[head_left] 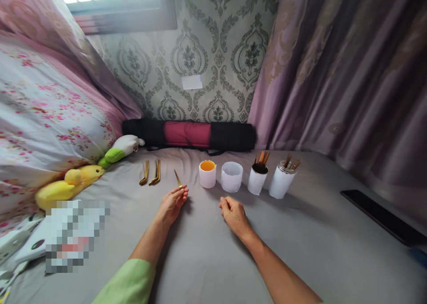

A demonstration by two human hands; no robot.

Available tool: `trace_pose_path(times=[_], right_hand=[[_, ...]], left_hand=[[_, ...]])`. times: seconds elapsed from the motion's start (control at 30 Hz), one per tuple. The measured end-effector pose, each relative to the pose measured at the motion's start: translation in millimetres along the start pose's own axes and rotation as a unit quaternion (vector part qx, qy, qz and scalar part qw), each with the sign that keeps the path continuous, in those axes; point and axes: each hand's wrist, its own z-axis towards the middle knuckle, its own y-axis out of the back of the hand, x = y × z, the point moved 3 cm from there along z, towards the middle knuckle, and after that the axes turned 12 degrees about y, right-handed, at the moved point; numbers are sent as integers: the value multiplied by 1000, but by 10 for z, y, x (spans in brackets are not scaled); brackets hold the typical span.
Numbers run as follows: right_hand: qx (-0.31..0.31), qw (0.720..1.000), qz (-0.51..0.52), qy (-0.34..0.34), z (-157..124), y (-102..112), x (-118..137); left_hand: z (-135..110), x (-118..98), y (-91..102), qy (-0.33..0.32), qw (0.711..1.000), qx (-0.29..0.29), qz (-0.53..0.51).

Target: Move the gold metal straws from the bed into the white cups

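My left hand (172, 202) pinches a slender gold stick (177, 177) between thumb and fingertips; its thin end points up and away from me. To the left of that hand, several bent gold sticks (155, 172) lie in two small groups on the grey sheet. My right hand (232, 209) is closed above the sheet, its fingers curled in; whether anything is inside is hidden. Beyond it stand a white-wrapped cup with an orange inside (207, 178) and a whitish translucent cup (231, 182), neither touched by a hand.
Farther right, a dark-mouthed white cup (257, 182) and a white-wrapped jar (282, 184) hold thin brown sticks. A black phone-like slab (380, 215) lies at the right. Plush toys (75, 181) line the left side. A black and red roll-shaped bag (188, 134) rests against the wall.
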Motion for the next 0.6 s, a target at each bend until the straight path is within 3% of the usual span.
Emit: trace_pose_path(times=[0.6], right_hand=[[9,1000,-18,12,-19,12,19]], left_hand=[[-537,416,-193,-63,991,85,80]])
